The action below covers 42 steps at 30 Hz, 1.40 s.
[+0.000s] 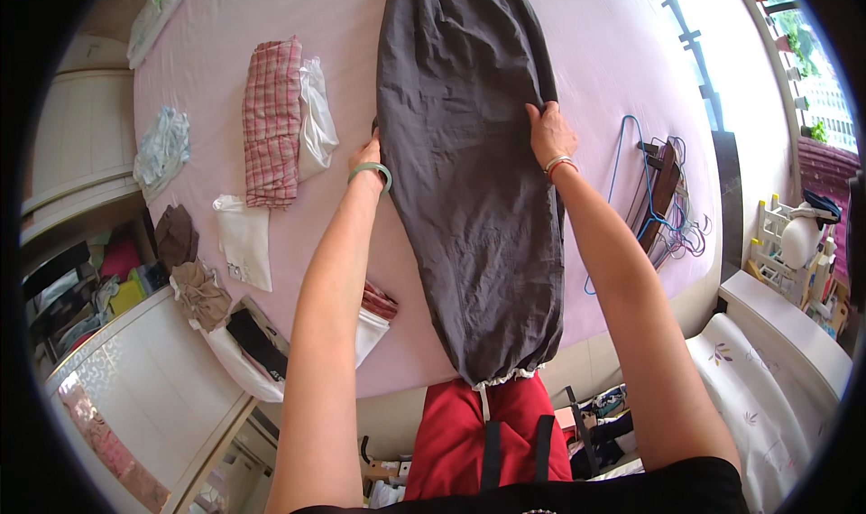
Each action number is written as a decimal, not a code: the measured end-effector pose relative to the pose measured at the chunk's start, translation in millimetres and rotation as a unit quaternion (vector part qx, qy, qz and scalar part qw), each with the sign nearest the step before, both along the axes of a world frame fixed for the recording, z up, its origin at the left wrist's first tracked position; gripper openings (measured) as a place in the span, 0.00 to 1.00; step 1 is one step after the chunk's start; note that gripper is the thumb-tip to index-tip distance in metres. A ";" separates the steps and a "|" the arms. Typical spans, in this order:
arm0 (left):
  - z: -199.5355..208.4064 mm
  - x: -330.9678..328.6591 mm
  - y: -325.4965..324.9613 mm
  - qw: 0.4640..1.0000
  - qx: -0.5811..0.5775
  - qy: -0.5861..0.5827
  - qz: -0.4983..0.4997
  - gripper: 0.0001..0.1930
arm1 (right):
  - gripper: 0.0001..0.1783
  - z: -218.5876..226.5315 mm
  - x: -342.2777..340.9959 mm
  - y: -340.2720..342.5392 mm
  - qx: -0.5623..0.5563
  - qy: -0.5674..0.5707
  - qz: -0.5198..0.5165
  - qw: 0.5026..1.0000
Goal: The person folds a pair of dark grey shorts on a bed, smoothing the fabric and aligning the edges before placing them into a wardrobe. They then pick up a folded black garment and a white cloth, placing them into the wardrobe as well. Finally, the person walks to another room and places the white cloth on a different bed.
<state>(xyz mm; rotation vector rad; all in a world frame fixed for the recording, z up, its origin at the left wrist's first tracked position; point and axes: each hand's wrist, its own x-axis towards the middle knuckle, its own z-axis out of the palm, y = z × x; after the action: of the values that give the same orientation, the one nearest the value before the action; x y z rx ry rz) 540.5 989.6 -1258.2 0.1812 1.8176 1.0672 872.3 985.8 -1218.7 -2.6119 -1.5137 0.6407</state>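
Dark cloth (469,180): lengthwise on bed (591,54), not yet folded short | right hand (552,135): fingers pinching its edge | left hand (366,153): at opposite edge, fingers partly hidden, grip unclear | plaid cloth (272,121): already folded

On the bed (595,54), a spread cloth (469,171) lies between the left hand (368,156) and the right hand (552,137), touching both; it reaches ahead of the 2 hands and back toward the body. Left of the left hand lies a folded bundle (270,121), a smaller bundle (316,126) just beside it on the hand's side. Farther left rests a crumpled piece (162,150). Right of the right hand lie hangers (656,189); well beyond them stands a window (819,81).
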 end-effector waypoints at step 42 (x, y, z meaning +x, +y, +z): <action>-85.8 -4.2 -175.0 0.987 -0.019 0.083 -0.140 0.11 | 0.16 -114.8 -15.8 -167.8 0.162 0.242 -0.115 0.950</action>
<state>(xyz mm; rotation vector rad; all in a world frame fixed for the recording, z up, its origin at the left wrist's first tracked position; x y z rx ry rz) 536.3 814.7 -1344.0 0.4998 1.8917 0.8385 856.4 818.0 -1333.5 -2.1316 -1.0460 0.8438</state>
